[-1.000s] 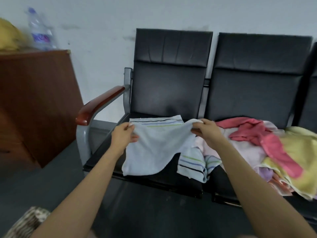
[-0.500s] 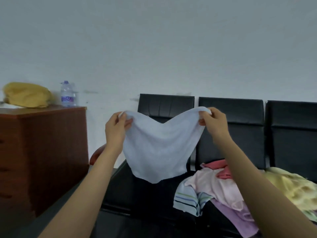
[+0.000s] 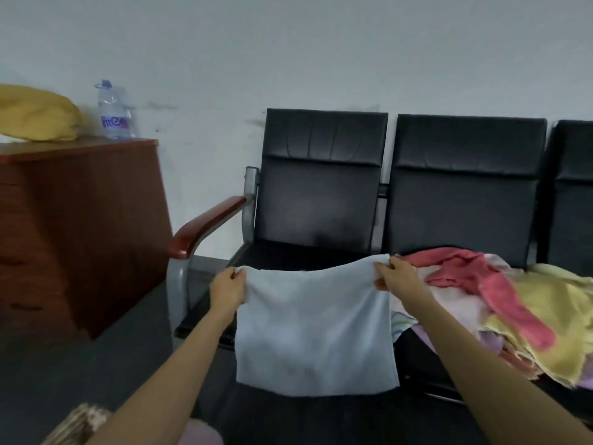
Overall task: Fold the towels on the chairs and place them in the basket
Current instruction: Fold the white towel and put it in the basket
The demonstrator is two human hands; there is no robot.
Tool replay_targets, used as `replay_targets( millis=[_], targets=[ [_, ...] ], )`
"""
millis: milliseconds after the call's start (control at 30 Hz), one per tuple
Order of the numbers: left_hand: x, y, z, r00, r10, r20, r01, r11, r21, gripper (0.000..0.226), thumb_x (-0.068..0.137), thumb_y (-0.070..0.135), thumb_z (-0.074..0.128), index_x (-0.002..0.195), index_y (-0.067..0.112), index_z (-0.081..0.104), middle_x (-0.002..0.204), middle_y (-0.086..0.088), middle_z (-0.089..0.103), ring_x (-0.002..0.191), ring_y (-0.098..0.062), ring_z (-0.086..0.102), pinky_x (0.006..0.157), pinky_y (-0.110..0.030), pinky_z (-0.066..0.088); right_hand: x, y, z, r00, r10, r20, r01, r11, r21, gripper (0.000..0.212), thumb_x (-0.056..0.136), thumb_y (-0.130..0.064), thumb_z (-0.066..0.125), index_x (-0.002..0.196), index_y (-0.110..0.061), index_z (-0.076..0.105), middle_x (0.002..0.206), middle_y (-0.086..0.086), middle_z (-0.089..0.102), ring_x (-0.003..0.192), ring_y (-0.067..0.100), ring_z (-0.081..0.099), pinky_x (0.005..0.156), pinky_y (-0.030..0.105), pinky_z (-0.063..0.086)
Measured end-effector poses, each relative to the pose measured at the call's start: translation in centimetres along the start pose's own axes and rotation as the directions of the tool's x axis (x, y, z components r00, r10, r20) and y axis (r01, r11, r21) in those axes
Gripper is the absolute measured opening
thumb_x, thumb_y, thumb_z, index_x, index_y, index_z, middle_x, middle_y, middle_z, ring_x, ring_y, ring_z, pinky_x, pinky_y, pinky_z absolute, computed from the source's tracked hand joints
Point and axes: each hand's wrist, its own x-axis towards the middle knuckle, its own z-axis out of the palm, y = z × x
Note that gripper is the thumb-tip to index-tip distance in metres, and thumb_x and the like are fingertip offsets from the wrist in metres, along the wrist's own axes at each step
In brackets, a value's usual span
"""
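Observation:
A pale blue towel (image 3: 316,329) hangs flat and spread out in front of the leftmost black chair (image 3: 321,200). My left hand (image 3: 227,289) pinches its top left corner and my right hand (image 3: 399,276) pinches its top right corner. On the middle chair (image 3: 465,187) lies a heap of towels: a pink one (image 3: 478,277), a yellow one (image 3: 552,316), and pale pink and lilac ones below. A woven basket edge (image 3: 78,423) shows at the bottom left.
A brown wooden cabinet (image 3: 80,226) stands at the left, with a water bottle (image 3: 112,112) and a yellow cloth bundle (image 3: 35,114) on top. The chair's wooden armrest (image 3: 208,224) juts toward me. Dark floor lies between cabinet and chairs.
The towel, lifted high off the seat half a second ago, is now lower and pulled flat between both hands. The view has tilted back down.

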Motion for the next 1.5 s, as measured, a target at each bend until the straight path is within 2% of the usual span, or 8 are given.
replay_targets(
  millis=[167, 333, 567, 767, 900, 1067, 1267, 1500],
  targets=[
    [5.2, -1.2, 2.4, 0.995, 0.092, -0.030, -0.084, 0.975, 0.205, 0.031, 0.098, 0.024, 0.045, 0.103, 0.000, 0.063, 0.103, -0.015, 0.062, 0.100, -0.032, 0.056, 0.084, -0.037, 0.043, 5.7, 2.3, 2.5, 0.994, -0.022, -0.103, 0.013, 0.996, -0.090, 0.030, 0.095, -0.019, 0.048, 0.066, -0.013, 0.044, 0.067, 0.003, 0.047, 0.070, 0.024, 0.050, 0.071, 0.041, 0.047],
    [13.9, -0.7, 6.7, 0.993, 0.082, -0.088, -0.074, 0.993, 0.094, 0.030, 0.097, 0.023, 0.046, 0.087, -0.003, 0.056, 0.086, -0.013, 0.055, 0.081, -0.023, 0.047, 0.074, -0.035, 0.038, 15.0, 2.8, 5.0, 0.992, -0.022, -0.126, -0.009, 0.970, -0.245, 0.016, 0.091, -0.017, 0.046, 0.076, -0.014, 0.049, 0.089, 0.010, 0.054, 0.085, 0.026, 0.049, 0.073, 0.031, 0.036],
    [20.6, -9.5, 13.6, 0.991, -0.065, 0.118, -0.004, 0.862, 0.507, 0.033, 0.099, 0.023, 0.044, 0.105, -0.004, 0.062, 0.107, -0.024, 0.063, 0.102, -0.038, 0.058, 0.084, -0.038, 0.044, 21.3, 12.8, 9.7, 0.994, 0.093, 0.065, -0.034, 0.793, -0.608, 0.028, 0.098, -0.019, 0.041, 0.111, -0.002, 0.059, 0.112, 0.017, 0.062, 0.106, 0.035, 0.056, 0.089, 0.035, 0.042],
    [21.8, -12.0, 14.2, 0.987, 0.026, 0.159, -0.118, 0.792, 0.599, 0.020, 0.094, 0.023, 0.049, 0.096, 0.009, 0.064, 0.107, -0.017, 0.057, 0.092, -0.032, 0.057, 0.082, -0.036, 0.044, 23.0, 16.7, 10.6, 0.986, 0.145, 0.087, -0.073, 0.830, -0.553, 0.032, 0.092, -0.022, 0.058, 0.121, -0.011, 0.053, 0.121, 0.012, 0.054, 0.108, 0.029, 0.055, 0.093, 0.032, 0.040],
    [22.9, -12.3, 13.6, 0.968, 0.029, 0.248, -0.174, 0.792, 0.586, 0.003, 0.090, 0.022, 0.060, 0.093, 0.020, 0.061, 0.114, -0.008, 0.054, 0.090, -0.018, 0.051, 0.080, -0.031, 0.039, 24.8, 16.4, 10.3, 0.964, 0.167, 0.205, -0.003, 0.782, -0.624, 0.032, 0.091, -0.022, 0.062, 0.121, -0.013, 0.057, 0.129, 0.011, 0.050, 0.113, 0.026, 0.053, 0.103, 0.032, 0.038],
    [23.3, -11.3, 13.4, 0.941, -0.135, 0.310, -0.079, 0.803, 0.591, 0.036, 0.089, 0.014, 0.064, 0.124, 0.010, 0.056, 0.125, -0.013, 0.055, 0.114, -0.026, 0.053, 0.091, -0.029, 0.040, 25.3, 15.1, 10.1, 0.925, 0.233, 0.301, 0.049, 0.710, -0.702, 0.032, 0.093, -0.020, 0.057, 0.124, -0.011, 0.052, 0.126, 0.009, 0.055, 0.114, 0.025, 0.052, 0.091, 0.028, 0.038],
    [21.3, -10.5, 12.2, 0.947, -0.096, 0.306, -0.113, 0.792, 0.600, 0.009, 0.090, 0.014, 0.061, 0.096, 0.008, 0.058, 0.105, -0.011, 0.052, 0.080, -0.016, 0.049, 0.076, -0.026, 0.039, 22.6, 12.2, 9.5, 0.974, 0.065, 0.216, 0.119, 0.667, -0.736, 0.021, 0.095, -0.020, 0.050, 0.113, -0.011, 0.056, 0.114, 0.009, 0.050, 0.099, 0.027, 0.054, 0.079, 0.030, 0.040],
    [15.8, -5.4, 7.2, 0.971, 0.080, 0.225, -0.169, 0.895, 0.412, 0.020, 0.091, 0.022, 0.062, 0.088, 0.003, 0.054, 0.076, -0.008, 0.059, 0.071, -0.019, 0.054, 0.060, -0.025, 0.040, 17.5, 6.1, 4.5, 0.978, -0.058, 0.199, 0.191, 0.628, -0.754, 0.019, 0.091, -0.028, 0.058, 0.089, -0.010, 0.052, 0.091, 0.012, 0.061, 0.091, 0.032, 0.061, 0.075, 0.035, 0.043]
  ],
)
